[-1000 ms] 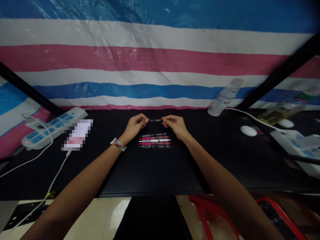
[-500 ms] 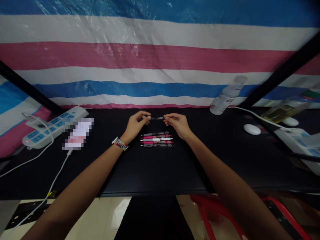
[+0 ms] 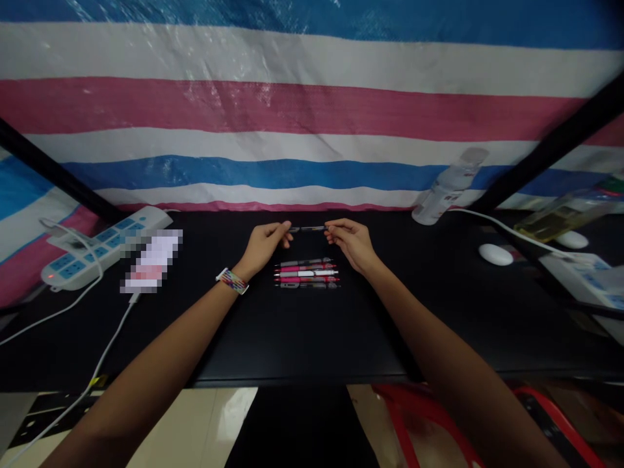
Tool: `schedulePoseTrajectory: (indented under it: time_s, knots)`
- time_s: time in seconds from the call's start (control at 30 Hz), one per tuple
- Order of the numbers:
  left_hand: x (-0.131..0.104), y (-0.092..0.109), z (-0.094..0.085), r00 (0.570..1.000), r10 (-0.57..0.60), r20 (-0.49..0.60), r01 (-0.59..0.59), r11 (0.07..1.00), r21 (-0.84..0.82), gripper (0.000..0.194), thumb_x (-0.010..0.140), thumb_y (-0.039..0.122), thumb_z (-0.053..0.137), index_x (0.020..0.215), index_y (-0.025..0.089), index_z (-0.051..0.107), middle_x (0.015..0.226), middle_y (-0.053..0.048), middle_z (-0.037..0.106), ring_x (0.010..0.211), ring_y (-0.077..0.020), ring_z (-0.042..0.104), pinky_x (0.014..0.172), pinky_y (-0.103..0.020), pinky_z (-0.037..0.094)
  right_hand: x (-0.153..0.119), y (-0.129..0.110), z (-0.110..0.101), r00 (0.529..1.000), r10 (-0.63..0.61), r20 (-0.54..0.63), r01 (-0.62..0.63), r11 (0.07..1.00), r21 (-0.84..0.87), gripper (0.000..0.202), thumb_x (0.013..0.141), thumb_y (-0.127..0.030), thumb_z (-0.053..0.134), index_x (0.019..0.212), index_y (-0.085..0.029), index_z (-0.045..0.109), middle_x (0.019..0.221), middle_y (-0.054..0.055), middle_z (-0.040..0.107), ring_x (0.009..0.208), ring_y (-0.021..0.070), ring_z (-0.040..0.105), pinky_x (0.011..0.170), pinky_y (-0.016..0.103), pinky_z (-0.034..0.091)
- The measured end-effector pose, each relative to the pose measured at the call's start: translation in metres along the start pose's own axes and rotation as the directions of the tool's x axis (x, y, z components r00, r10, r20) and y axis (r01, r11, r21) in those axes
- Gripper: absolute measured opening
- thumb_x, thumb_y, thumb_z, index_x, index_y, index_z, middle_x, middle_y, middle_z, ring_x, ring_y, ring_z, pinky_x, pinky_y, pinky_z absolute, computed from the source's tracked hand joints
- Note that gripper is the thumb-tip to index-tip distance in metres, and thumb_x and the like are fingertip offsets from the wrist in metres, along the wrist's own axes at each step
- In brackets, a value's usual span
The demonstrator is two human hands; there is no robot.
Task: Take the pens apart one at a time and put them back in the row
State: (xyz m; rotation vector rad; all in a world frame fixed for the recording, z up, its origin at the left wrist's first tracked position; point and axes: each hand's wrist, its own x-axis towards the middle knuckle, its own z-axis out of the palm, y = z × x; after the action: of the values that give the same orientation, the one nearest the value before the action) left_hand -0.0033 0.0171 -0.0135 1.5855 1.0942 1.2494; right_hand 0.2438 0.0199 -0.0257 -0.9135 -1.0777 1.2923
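My left hand and my right hand are near the back of the black table, pinching opposite ends of a dark pen. The pen lies level between the fingertips. A narrow break shows along it, closer to the left fingers; whether its two parts are separate I cannot tell. Below the hands, several pens lie side by side in a row: a grey one, a pink one, a white one, a red one and a dark clear one. A woven multicoloured band circles my left wrist.
At left are a white power strip and a blurred-out phone-like object on a white cable. To the right stand a clear bottle, a white mouse-like object, a bottle of yellowish liquid and another power strip. A striped sheet hangs behind the table.
My hands have drawn slightly apart, the right one shifting a little to the right. More of the pen shows between them, with a break along it. The row of pens stays put.
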Motion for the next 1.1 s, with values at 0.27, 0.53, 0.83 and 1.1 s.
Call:
schedulePoseTrajectory:
  time_s: [0.27, 0.53, 0.83, 1.1]
  knots:
    - [-0.001, 0.002, -0.003, 0.998, 0.026, -0.066, -0.024, 0.999, 0.027, 0.049, 0.101, 0.062, 0.069, 0.077, 0.019, 0.075, 0.059, -0.002, 0.063, 0.059, -0.0154, 0.063, 0.061, -0.029, 0.052, -0.001, 0.0, 0.0, 1.0, 0.001, 0.015, -0.001, 1.0, -0.015, 0.028, 0.072, -0.041, 0.095, 0.09, -0.023, 0.084, 0.081, 0.005, 0.077, 0.076, 0.0192, 0.068, 0.075, 0.039, 0.056]
    - [0.0, 0.002, -0.004, 0.999, 0.009, -0.044, -0.01, 1.0, -0.022, 0.044, 0.099, 0.06, 0.072, 0.083, 0.019, 0.072, 0.061, -0.002, 0.066, 0.057, -0.0161, 0.067, 0.06, -0.03, 0.053, 0.001, 0.001, -0.002, 1.0, 0.001, -0.004, -0.001, 1.0, -0.011, 0.026, 0.073, -0.039, 0.093, 0.091, -0.022, 0.084, 0.081, 0.005, 0.077, 0.076, 0.0188, 0.068, 0.076, 0.038, 0.057]
    - [0.001, -0.002, -0.007, 0.988, -0.052, -0.147, 0.047, 0.998, -0.034, 0.055, 0.097, 0.062, 0.075, 0.064, 0.02, 0.061, 0.048, 0.002, 0.055, 0.041, -0.0111, 0.051, 0.045, -0.025, 0.04, 0.001, -0.003, -0.004, 1.0, 0.013, -0.029, -0.012, 1.0, 0.022, 0.029, 0.069, -0.037, 0.097, 0.09, -0.023, 0.084, 0.081, 0.005, 0.077, 0.081, 0.0199, 0.07, 0.076, 0.037, 0.057]
    - [0.007, -0.01, -0.012, 0.976, -0.006, -0.216, -0.028, 0.987, -0.157, 0.021, 0.087, 0.03, 0.085, 0.103, 0.019, 0.078, 0.09, -0.007, 0.079, 0.083, -0.0199, 0.08, 0.07, -0.029, 0.061, 0.006, -0.008, -0.013, 0.995, 0.024, -0.094, -0.016, 0.996, 0.082, 0.021, 0.073, -0.034, 0.09, 0.089, -0.022, 0.083, 0.08, 0.004, 0.073, 0.078, 0.0178, 0.066, 0.075, 0.035, 0.055]
